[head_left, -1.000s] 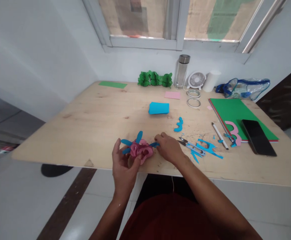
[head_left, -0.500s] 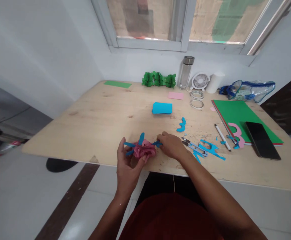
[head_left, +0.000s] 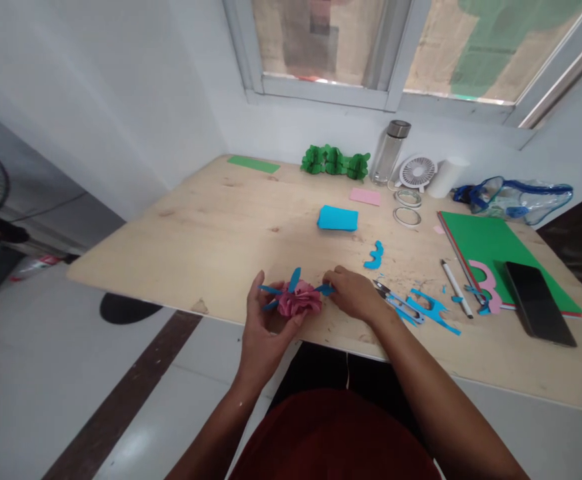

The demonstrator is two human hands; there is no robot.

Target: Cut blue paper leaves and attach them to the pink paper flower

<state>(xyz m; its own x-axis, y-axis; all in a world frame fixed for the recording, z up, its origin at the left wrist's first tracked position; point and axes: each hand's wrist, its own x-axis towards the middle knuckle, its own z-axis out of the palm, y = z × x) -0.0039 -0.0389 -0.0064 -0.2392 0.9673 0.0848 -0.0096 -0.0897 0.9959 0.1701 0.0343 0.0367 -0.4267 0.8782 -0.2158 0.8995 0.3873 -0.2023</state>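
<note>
Near the table's front edge, my left hand [head_left: 265, 330] is closed around a pink paper flower [head_left: 298, 300], thumb in front and fingers behind it. Blue paper strips stick out from the flower, one of them an upright blue paper leaf [head_left: 295, 278] and others pointing left. My right hand [head_left: 349, 292] pinches a blue paper leaf [head_left: 325, 290] at the flower's right side. Just right of that hand lie thread snips [head_left: 401, 303] beside blue paper scraps [head_left: 433, 310].
On the wooden table [head_left: 195, 233] lie a blue paper stack [head_left: 338, 219], a wavy blue cutout [head_left: 375, 256], a white pen [head_left: 457, 288], a phone [head_left: 541, 303] and green sheets [head_left: 495, 247]. Along the wall stand green paper flowers [head_left: 335, 162], a bottle [head_left: 391, 153] and a small fan [head_left: 418, 173].
The camera view has turned slightly left, so the table's things appear farther right. Both hands keep their hold on the flower and the leaf, with little visible movement.
</note>
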